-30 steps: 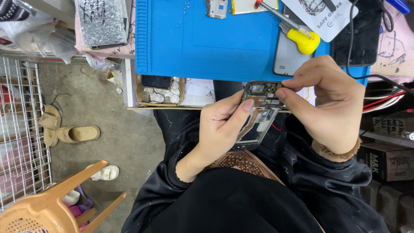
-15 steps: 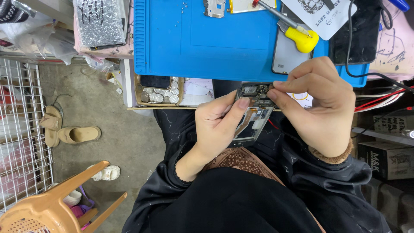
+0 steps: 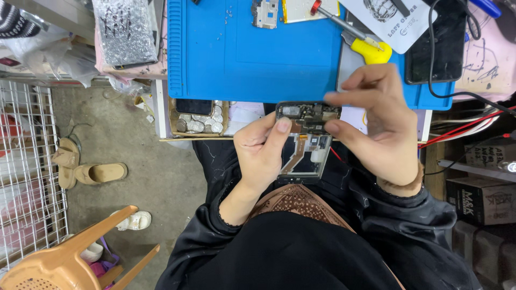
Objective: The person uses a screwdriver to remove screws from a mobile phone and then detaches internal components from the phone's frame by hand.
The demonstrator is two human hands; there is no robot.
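Opened phone, back cover removed, held at frame centre over the lap, below the blue mat. Left hand is clamped on its left edge; right hand is pinched at the top circuit board. Steady support and light fingertip pressure are judged advisable.

Opened phone, back off (circuit bd exposed), upright, held above lap

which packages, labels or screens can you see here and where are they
Bubble-wrap packet: top left, silvery, rectangular.
White printed card: top right on the blue mat, dark drawing.
Black phone: beside the card, dark screen, cable across it.
Black carton: right shelf, white lettering.
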